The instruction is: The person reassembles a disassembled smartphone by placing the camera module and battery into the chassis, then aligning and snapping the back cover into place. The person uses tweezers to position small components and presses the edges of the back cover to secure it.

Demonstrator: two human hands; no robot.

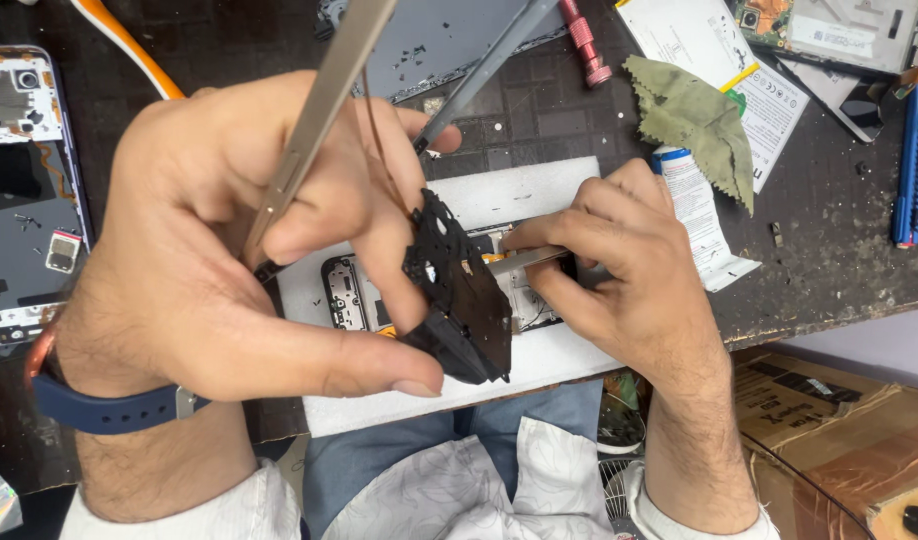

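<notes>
My left hand (249, 240) fills the middle left of the head view. It pinches a black plastic phone cover piece (464, 295) between thumb and forefinger, and long metal tweezers (319, 110) run up through its fingers. My right hand (619, 265) is beside it on the right, gripping a thin flat metal tool (527, 260) whose tip points left at the opened phone (344, 295). The phone lies on a white board (519, 195), mostly hidden under both hands.
Another opened phone (19, 190) lies at the left edge. A green cloth (694, 115), a white tube (694, 205), a paper sheet (769, 95), a blue tool (912, 160), a red-handled driver (584, 40) and a circuit board (844, 30) sit at the back right. A cardboard box (829, 430) stands lower right.
</notes>
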